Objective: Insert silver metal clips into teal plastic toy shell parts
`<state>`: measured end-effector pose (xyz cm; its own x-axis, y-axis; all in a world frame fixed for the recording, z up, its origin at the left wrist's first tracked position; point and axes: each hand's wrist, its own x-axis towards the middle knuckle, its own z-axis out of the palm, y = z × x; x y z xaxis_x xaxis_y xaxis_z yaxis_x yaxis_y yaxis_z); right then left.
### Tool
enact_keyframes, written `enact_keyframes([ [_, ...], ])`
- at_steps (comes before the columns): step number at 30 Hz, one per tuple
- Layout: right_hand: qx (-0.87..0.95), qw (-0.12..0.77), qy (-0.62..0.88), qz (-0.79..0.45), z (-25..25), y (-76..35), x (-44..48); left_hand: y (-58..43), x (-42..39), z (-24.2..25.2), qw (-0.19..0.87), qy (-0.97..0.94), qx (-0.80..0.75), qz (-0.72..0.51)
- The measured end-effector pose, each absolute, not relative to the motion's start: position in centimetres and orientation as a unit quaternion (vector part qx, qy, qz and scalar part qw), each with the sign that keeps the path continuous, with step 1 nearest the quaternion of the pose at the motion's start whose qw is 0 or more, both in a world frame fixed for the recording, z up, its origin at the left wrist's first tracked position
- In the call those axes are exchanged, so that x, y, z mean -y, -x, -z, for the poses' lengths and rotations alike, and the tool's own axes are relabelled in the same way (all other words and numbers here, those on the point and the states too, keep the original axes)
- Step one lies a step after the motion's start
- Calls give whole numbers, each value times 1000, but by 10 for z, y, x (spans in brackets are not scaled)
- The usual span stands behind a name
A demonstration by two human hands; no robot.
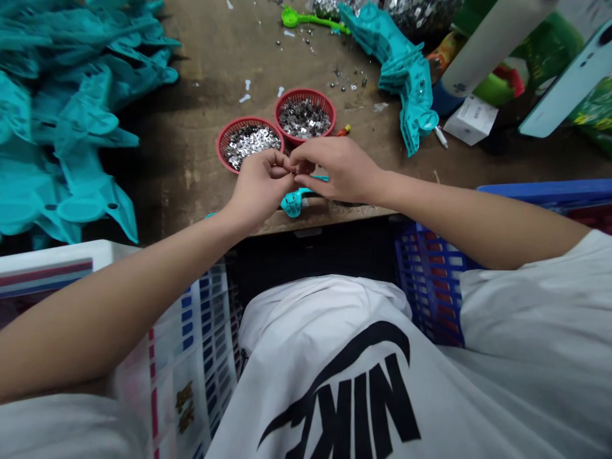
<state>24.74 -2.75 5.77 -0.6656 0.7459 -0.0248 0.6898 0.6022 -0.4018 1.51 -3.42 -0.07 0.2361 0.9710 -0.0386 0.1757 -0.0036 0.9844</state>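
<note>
My left hand [261, 188] and my right hand [337, 169] meet at the near edge of the wooden table [191, 153]. Both are pinched together over a teal plastic part [294, 201] that pokes out below them. A small metal piece seems to sit between the fingertips, too small to name. Just beyond the hands stand two red round baskets [224, 137] [306, 95], each filled with small shiny metal pieces.
A big heap of teal plastic parts [71, 115] covers the table's left. A stack of the same parts [404, 76] lies at the back right near a small white box [471, 118]. A white crate [201, 331] and a blue crate [430, 268] flank my lap.
</note>
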Motion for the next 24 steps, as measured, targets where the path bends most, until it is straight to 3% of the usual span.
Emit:
enact_keyframes([
  [11, 920, 35, 370, -127, -57, -244, 18, -18, 32, 5, 553, -584, -455, -382],
  [15, 894, 39, 413, -169, -57, -258, 0, -8, 24, 6, 416, -740, -434, -302],
  [19, 864, 1, 455, -213, -43, -278, -23, 0, 23, 9, 247, -903, -347, -65],
  [24, 896, -42, 375, -234, -20, -286, -32, 2, 28, 7, 128, -952, -270, 66],
])
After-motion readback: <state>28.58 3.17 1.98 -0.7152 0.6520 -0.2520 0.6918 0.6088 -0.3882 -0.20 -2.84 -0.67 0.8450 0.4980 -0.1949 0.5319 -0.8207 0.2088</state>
